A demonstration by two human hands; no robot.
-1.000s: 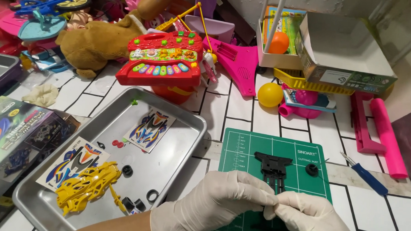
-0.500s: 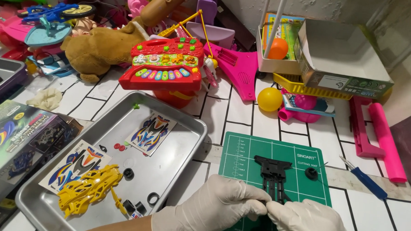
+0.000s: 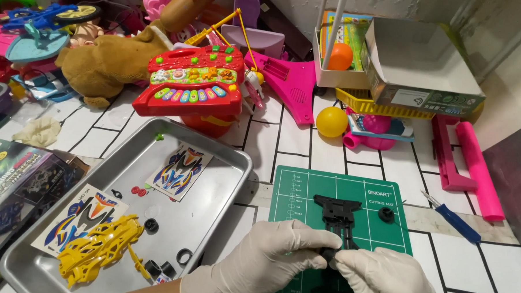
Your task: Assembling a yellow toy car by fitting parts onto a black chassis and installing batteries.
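Both gloved hands, left and right, pinch the black chassis at the mat's near edge.

The near end of the black chassis is hidden under the fingers of the left hand and the right hand, so what they pinch there cannot be told. Both hands are cut off by the near edge, as is the near part of the green mat. The metal tray and the yellow car body run close to the near-left edge, the tray's corner cropped. The box at far left is cropped too. Small black rings in the tray may be tyres; too small to tell.
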